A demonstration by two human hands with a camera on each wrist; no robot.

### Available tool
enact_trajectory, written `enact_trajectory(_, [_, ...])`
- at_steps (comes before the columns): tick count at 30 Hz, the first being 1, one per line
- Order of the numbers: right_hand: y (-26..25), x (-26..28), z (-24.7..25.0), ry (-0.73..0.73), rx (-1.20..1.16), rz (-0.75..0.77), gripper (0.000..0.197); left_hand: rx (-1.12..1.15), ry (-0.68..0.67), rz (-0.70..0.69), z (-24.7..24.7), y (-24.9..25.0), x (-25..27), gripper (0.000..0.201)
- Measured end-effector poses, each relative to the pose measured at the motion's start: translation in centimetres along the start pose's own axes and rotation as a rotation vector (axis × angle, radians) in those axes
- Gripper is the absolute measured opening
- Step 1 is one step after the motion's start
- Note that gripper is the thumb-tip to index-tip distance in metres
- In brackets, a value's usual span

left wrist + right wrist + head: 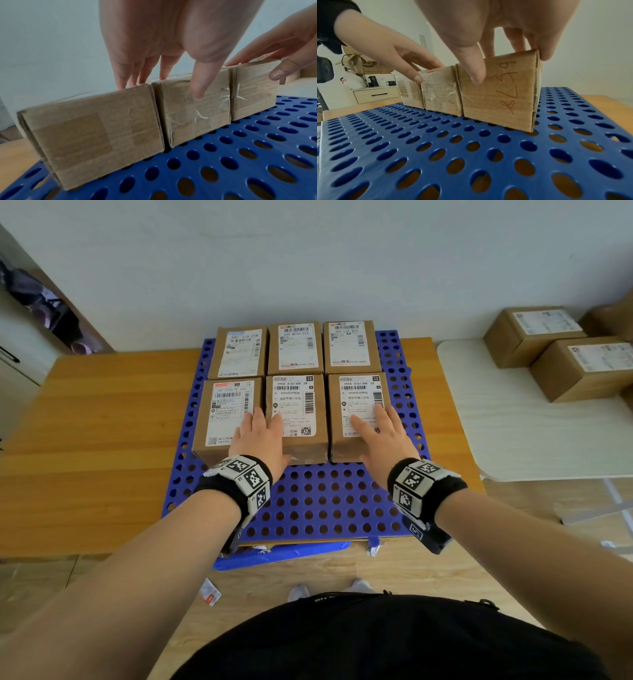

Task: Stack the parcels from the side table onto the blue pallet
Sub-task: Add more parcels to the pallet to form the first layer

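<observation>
The blue perforated pallet (pixel 325 508) lies on a wooden table (pixel 102 422) and carries two rows of three labelled cardboard parcels. My left hand (pixel 262 433) lies flat with straight fingers across the tops of the front left parcel (pixel 96 135) and the front middle parcel (pixel 193 111); its thumb hangs over the middle parcel's front face. My right hand (pixel 380 433) rests with straight fingers on top of the front right parcel (pixel 498 97), which bears red handwriting, and its thumb touches that front face. Neither hand lifts anything.
More brown parcels (pixel 534 333) (pixel 589 368) stand on the white side table (pixel 531 440) at the right. The pallet's front half holds no parcels. A blue plastic piece (pixel 281 554) sticks out under the table's front edge. A white cabinet stands at the left.
</observation>
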State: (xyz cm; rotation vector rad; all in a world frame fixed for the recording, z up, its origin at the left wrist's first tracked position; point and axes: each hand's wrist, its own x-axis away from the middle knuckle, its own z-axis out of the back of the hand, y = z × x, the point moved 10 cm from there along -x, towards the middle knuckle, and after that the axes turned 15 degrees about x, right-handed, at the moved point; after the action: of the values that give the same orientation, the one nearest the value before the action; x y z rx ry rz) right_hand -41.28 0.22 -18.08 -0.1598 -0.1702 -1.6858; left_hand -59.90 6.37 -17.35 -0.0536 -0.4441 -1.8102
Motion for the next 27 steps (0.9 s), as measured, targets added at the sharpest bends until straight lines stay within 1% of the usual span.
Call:
enact_trajectory(9, [0.02, -0.49, 0.03, -0.024, 0.015, 0.022, 0.072, 0.023, -0.005, -0.022, -0.04, -0.14, 0.13, 0.079])
enact_trajectory(17, [-0.01, -0.34, 0.16, 0.0, 0.036, 0.02, 0.071, 0.029, -0.014, -0.026, 0.22, -0.15, 0.33, 0.077])
enact_trajectory(23, [-0.67, -0.3, 0.33, 0.021, 0.053, 0.022, 0.074, 0.019, -0.021, -0.029, 0.31, -0.21, 0.32, 0.076])
enact_trajectory(27, [-0.68, -0.19, 0.39, 0.009, 0.059, 0.021, 0.077, 0.013, -0.029, -0.038, 0.39, -0.22, 0.31, 0.077])
